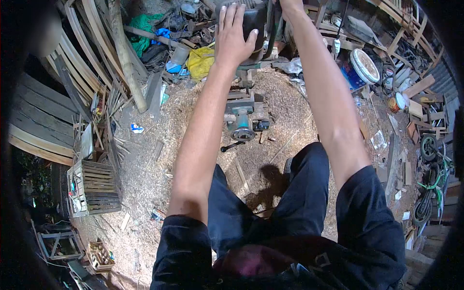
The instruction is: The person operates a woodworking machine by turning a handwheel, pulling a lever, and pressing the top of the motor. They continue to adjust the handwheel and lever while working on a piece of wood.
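Currently watching the head feed, looking straight down over dark shorts onto a sawdust floor (159, 145). Both arms reach far, toward the top of the view.

Left hand (234, 36): fingers spread, palm laid flat on the near left face of a black motor housing (255, 19). Released, not clenched; it rests on the housing without gripping it.

Right hand (290, 6): only the wrist shows at the far edge, just right of the housing. I cannot tell whether it is closed or holding anything.

The housing sits at the far centre, on top of a grimy machine frame. Nearer on that frame, a round flange with a teal collar (241, 126) faces the person. A black lever-like tool (232, 146) lies in the sawdust just near of the flange.

Surroundings: yellow bag (200, 60) left of the housing; white-lidded bucket (365, 65) to the far right; slatted wooden crate (94, 188) at left; bent wood strips (82, 43) stacked far left.
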